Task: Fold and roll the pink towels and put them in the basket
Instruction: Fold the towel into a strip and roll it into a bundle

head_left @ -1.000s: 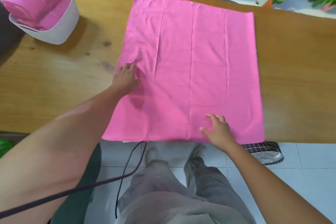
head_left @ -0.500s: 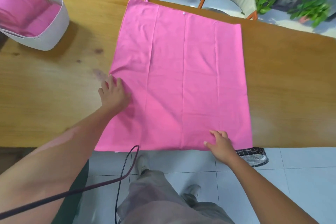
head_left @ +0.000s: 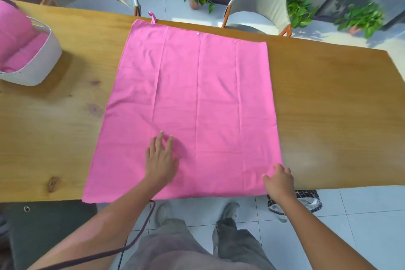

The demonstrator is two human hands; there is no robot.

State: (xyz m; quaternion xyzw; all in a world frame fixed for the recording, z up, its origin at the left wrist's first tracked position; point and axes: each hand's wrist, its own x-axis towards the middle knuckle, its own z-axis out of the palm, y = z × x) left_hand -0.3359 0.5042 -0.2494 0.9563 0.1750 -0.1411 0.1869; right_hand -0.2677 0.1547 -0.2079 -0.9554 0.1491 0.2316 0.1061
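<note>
Pink towel [head_left: 197,105] flat on desk [head_left: 328,105], left hand [head_left: 161,160] pressing it with fingers straight, right hand [head_left: 280,181] on its near right corner, fingers relaxed, basket [head_left: 41,66] far left

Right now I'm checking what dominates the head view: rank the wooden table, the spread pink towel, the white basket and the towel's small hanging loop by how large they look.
1. Long wooden table
2. Flat spread pink towel
3. White basket, partly cut off at the frame edge
4. Small pink hanging loop

The left hand [head_left: 161,161] slid from the towel's [head_left: 197,94] left edge toward its middle; the right hand [head_left: 279,180] reached the near right corner.
</note>
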